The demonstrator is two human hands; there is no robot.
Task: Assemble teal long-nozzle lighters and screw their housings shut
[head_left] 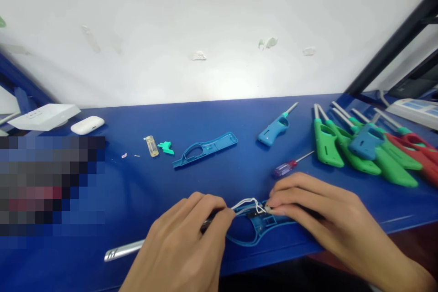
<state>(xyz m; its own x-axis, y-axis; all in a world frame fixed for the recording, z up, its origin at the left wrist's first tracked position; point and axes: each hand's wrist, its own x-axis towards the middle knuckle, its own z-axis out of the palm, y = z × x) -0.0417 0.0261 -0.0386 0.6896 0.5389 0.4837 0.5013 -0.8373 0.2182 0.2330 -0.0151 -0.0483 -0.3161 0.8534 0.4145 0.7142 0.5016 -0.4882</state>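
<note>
A blue half-shell of a stick lighter lies near the desk's front edge with its inner side up. My left hand is closed at its nozzle end, thumb and fingertips pinching where the white wires emerge. From beneath that hand a silver metal tube sticks out leftward. My right hand pinches a small pale part at the wires' other end, over the handle section. Its palm hides the rest of the handle.
Beyond lie the other blue shell half, a green trigger and a clear fuel tank. A screwdriver and a whole blue lighter rest right of centre. Several green lighters and red ones are piled far right.
</note>
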